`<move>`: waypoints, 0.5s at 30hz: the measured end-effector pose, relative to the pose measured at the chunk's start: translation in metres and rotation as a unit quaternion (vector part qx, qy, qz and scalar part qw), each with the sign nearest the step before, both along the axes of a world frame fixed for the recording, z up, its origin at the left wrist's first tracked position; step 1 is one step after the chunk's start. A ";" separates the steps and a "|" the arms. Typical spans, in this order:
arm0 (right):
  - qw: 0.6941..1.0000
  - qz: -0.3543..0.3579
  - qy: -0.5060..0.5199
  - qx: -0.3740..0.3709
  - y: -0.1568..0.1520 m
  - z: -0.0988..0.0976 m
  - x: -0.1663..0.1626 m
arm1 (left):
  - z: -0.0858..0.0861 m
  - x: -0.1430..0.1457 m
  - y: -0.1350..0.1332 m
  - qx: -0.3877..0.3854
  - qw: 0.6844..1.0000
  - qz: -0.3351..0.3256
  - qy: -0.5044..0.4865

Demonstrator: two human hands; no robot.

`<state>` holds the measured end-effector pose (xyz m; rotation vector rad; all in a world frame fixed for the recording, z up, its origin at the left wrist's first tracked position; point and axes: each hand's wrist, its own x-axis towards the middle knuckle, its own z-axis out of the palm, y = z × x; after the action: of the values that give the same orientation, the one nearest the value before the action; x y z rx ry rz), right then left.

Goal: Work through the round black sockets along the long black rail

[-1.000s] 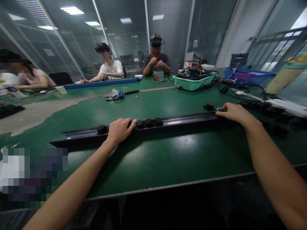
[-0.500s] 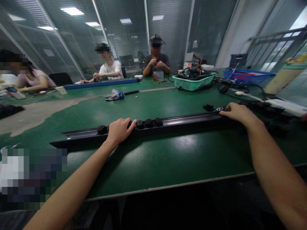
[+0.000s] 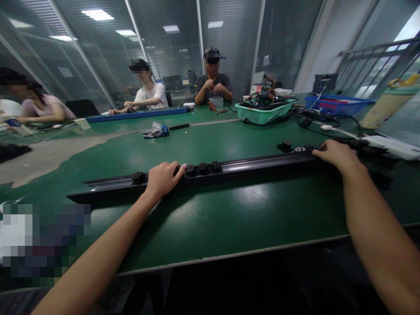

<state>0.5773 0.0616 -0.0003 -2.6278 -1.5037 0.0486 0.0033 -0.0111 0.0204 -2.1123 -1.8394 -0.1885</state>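
A long black channel-shaped rail (image 3: 269, 165) lies across the green table in front of me. Several round black socket modules (image 3: 202, 168) sit in its left half. My left hand (image 3: 164, 178) is closed over the rail among those modules, thumb along the near side and fingers over the far side. At the rail's right end is my right hand (image 3: 337, 156), bent with fingers curled down; what lies under the fingertips is hidden. Just behind that end are a loose black module (image 3: 285, 147) and a small white-faced part (image 3: 299, 149).
A green basket (image 3: 259, 114) full of cables and a blue basket (image 3: 339, 105) stand at the back right. Dark parts lie right of my hand, near a white power strip (image 3: 397, 146). A crumpled glove (image 3: 156, 130) lies mid-table. Several people sit opposite, one beside a blue rail (image 3: 141, 115).
My right hand has shifted a little to the right along the rail's end. The left hand and the rail look unmoved.
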 end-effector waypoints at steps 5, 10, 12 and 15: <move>0.999 -0.030 0.005 0.018 0.004 -0.006 0.014 | -0.001 -0.001 0.001 0.004 1.000 -0.003 0.004; 0.997 -0.065 0.002 0.037 0.010 -0.016 0.034 | -0.002 -0.003 0.002 0.006 1.000 -0.005 0.002; 0.996 -0.076 0.001 0.051 0.012 -0.021 0.044 | -0.003 -0.003 0.002 0.007 1.000 -0.006 0.001; 0.994 -0.090 0.002 0.062 0.018 -0.028 0.060 | -0.003 -0.004 0.002 0.008 1.000 -0.005 -0.004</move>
<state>0.6377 0.0794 -0.0281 -2.6483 -1.2212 -0.0534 -0.0004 -0.0093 0.0179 -2.1124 -1.8255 -0.2138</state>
